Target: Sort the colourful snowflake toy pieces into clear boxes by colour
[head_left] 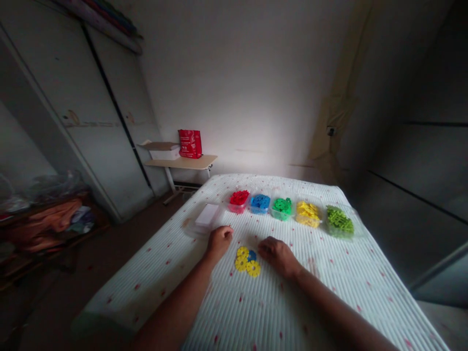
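Flower-shaped plastic discs lie in a small cluster on the bed: yellow notched discs (253, 268) and one blue disc (252, 255), edges touching or overlapping. My left hand (220, 240) is at the cluster's upper left, its fingers curled closed; what they may hold is hidden. To the right of the blue disc, apart from it, my right hand (278, 254) has its fingers bent inward, and anything in them cannot be made out. Near my left hand is a clear plastic tray (193, 229) with a white rectangular block (207, 215).
Clear tubs stand in a row beyond my hands, holding red pieces (239, 198), blue pieces (260, 202), green pieces (281, 206), yellow pieces (308, 211) and light-green pieces (339, 219). Behind the bed are a side table (197, 162), a red bag (190, 144) and a white box (164, 153).
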`<state>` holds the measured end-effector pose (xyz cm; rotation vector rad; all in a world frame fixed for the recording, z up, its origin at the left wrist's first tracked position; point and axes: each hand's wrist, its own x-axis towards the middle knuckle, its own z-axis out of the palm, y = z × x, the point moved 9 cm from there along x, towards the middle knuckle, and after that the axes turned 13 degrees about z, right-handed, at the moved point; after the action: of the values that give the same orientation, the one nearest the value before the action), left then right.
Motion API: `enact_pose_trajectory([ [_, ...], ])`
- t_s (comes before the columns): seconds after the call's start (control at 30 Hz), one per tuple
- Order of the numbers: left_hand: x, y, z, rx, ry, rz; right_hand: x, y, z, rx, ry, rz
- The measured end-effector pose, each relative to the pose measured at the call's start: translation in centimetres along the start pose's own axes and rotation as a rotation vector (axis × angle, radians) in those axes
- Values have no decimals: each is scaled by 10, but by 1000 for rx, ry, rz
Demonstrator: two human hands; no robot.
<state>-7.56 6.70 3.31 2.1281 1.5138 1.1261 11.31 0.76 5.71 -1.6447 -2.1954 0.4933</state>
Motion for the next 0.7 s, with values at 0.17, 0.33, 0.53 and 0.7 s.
enact_pose_trajectory([
  [0.17,0,6,1,-8,11,35,12,-14,27,-226,-78,140],
  [0.33,-1,6,0,-13,16,48,17,-10,34,-210,-98,171],
  [0.53,0,4,3,-18,18,59,18,9,20,196,-101,327],
  [0.7,0,0,5,-24,23,55,45,19,-12,384,-120,396],
])
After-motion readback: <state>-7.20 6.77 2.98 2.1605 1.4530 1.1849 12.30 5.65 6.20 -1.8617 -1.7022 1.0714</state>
